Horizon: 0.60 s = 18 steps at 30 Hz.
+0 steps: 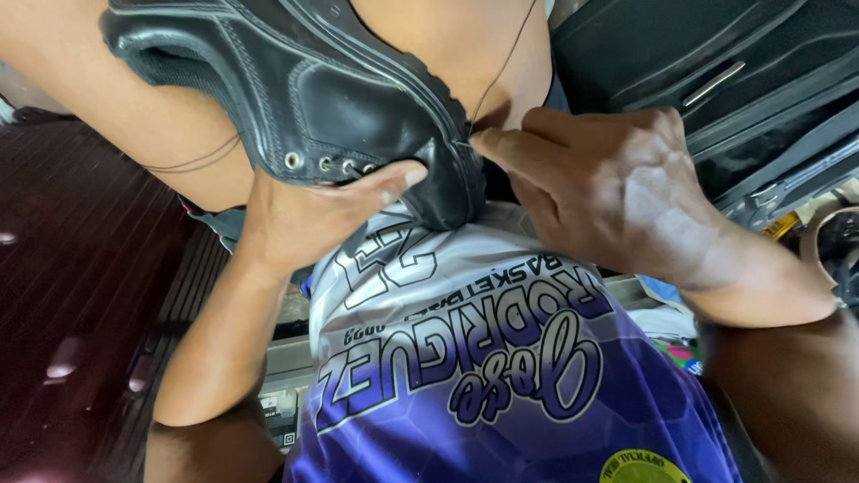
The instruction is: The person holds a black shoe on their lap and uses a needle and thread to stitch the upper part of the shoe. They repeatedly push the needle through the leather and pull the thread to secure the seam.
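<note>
Left hand (309, 210): clamped on the black leather shoe (313, 89) from below, thumb laid flat along the eyelet row, palm and remaining fingers tucked under the upper.
Left forearm: rising steeply from the lower left, wrist bent back toward the shoe.
Right hand (608, 183): pinched shut, thumb and forefinger tips pressed together at the sole edge near the toe, gripping the thin dark thread (506, 63); needle, if any, too small to tell.
Right forearm: entering from the lower right, knuckles up, back of the hand facing the camera.
Thread: taut, running up from the pinch toward the top edge; slack loops lying across the bare thigh (134, 134) on the left.
Shoe: upside-tilted on the thigh, toe pointing down onto the white-and-purple jersey (483, 358).
Surroundings: dark red floor (80, 268) left, black cases (716, 72) upper right.
</note>
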### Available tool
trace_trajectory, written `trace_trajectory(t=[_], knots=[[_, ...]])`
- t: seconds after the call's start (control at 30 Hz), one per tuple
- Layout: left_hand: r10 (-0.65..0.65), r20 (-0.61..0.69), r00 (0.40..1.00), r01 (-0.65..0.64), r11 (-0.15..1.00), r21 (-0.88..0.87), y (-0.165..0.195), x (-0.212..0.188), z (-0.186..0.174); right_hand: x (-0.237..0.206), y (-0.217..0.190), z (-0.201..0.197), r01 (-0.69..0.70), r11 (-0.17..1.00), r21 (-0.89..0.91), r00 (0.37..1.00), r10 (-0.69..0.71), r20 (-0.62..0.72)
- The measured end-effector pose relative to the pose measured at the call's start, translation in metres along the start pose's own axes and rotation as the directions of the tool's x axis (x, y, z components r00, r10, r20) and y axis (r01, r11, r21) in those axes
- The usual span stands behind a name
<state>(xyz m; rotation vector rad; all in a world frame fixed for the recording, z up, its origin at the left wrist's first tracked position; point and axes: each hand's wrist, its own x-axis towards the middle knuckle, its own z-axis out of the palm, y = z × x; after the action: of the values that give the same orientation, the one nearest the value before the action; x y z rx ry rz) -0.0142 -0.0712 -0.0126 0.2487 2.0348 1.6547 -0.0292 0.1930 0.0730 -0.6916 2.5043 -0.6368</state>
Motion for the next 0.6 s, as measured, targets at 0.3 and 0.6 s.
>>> trace_trajectory(t=[0.3,0.6], knots=[[-0.07,0.04,0.997,0.066,0.992,0.111,0.003,0.006,-0.003,0.031,0.002,0.015,0.089,0.995,-0.042,0.989,-0.083,0.119],[-0.038,0.023,0.999,0.038,0.999,-0.033,0.034,0.008,-0.022,0.027,0.023,0.014,0.115,0.993,0.011,0.993,-0.115,0.01]])
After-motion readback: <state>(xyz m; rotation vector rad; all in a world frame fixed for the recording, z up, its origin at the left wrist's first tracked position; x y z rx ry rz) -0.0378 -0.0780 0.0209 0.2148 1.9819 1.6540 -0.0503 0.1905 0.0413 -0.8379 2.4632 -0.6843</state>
